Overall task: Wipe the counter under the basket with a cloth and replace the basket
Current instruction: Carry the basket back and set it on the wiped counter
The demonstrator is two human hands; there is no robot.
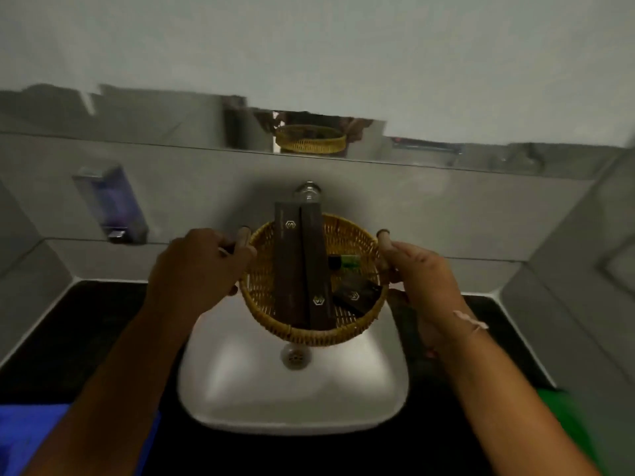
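A round wicker basket (275, 324) hangs in the air above the white sink (240, 383), held by its two side handles. My left hand (196, 273) is closed on the left handle, and my right hand (422, 276) grips the right one. Inside the basket lie two long dark boxes (309, 269), a smaller dark packet (354, 297) and a small green item (348, 261). A blue cloth (31, 438) lies on the black counter (103, 304) at the lower left, partly behind my left forearm.
A chrome tap (308, 192) sticks out of the wall behind the basket. A soap dispenser (110, 204) hangs on the left wall. A mirror (137, 121) runs above the tiled ledge. Something green (563, 417) sits at the counter's right edge.
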